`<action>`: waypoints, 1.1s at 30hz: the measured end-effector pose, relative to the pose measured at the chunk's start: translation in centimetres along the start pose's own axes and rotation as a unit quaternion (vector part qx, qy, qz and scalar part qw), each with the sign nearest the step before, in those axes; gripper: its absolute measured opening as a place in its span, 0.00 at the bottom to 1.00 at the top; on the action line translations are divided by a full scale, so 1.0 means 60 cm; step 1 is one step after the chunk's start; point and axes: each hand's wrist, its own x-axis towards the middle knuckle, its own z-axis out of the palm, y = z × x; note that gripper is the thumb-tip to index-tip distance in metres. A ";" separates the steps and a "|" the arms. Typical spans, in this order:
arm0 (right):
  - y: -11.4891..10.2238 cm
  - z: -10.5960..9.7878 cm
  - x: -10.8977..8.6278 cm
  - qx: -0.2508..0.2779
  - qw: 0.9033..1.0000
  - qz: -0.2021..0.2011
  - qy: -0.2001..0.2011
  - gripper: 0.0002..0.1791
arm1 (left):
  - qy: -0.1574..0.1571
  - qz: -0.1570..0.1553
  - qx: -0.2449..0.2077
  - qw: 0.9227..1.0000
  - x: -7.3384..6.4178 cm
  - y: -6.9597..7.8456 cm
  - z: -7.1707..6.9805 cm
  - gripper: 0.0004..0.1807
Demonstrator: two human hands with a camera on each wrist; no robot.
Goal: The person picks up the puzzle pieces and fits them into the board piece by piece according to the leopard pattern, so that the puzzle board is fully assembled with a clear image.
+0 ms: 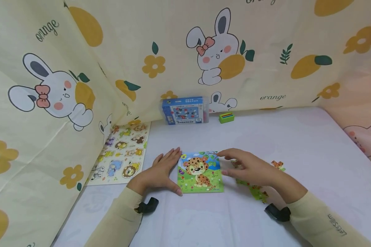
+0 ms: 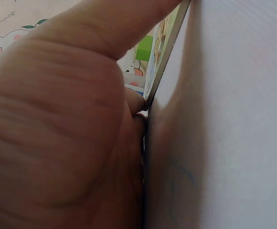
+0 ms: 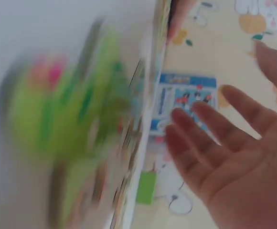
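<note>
A square picture board [image 1: 201, 173] with a spotted cartoon leopard lies flat on the white table. Along its left edge rests my left hand [image 1: 160, 175], fingers extended, with the thumb at the lower left corner and the fingertips by the upper left one. My right hand [image 1: 250, 168] hovers at the board's right edge, its fingertips close to the upper right corner. In the right wrist view the fingers of that hand are spread and hold nothing. Loose jigsaw pieces [image 1: 259, 195] lie below and beside the right hand, which partly hides them.
Left of the board lies a sheet with animal pictures [image 1: 122, 154]. At the back stand a blue box [image 1: 185, 111] and a small green block with coloured stripes [image 1: 226, 118]. Cloth printed with rabbits [image 1: 219, 51] and oranges walls the back and sides.
</note>
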 end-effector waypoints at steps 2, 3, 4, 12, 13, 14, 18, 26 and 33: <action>0.005 -0.015 -0.007 0.033 0.999 -0.005 0.019 0.29 | -0.002 -0.003 0.002 1.000 0.001 -0.001 0.000 0.85; 0.008 -0.022 -0.011 0.046 0.999 -0.004 0.027 0.27 | -0.002 -0.003 0.000 1.000 0.000 -0.001 0.001 0.85; 0.010 -0.028 -0.015 0.055 0.998 -0.006 0.035 0.26 | -0.003 -0.005 0.000 1.000 0.000 -0.001 0.001 0.85; 0.051 -0.060 -0.034 0.076 0.993 0.007 0.091 0.22 | -0.005 -0.005 -0.010 1.000 -0.005 0.001 -0.001 0.86; 0.057 -0.063 -0.036 0.082 0.992 0.009 0.097 0.22 | -0.005 -0.004 -0.010 1.000 -0.005 0.002 -0.001 0.86; 0.063 -0.065 -0.037 0.090 0.991 0.012 0.102 0.23 | -0.006 -0.004 -0.008 1.000 -0.005 0.003 -0.002 0.86; 0.088 -0.071 -0.041 0.121 0.985 0.013 0.125 0.25 | -0.004 0.000 -0.007 1.000 -0.003 0.006 -0.003 0.85; 0.124 -0.071 -0.041 0.119 0.985 0.059 0.105 0.28 | -0.002 0.001 -0.002 1.000 -0.001 0.006 -0.003 0.84; 0.124 -0.052 -0.034 -0.005 0.993 0.096 0.066 0.32 | -0.002 0.004 -0.001 1.000 -0.002 0.005 -0.003 0.84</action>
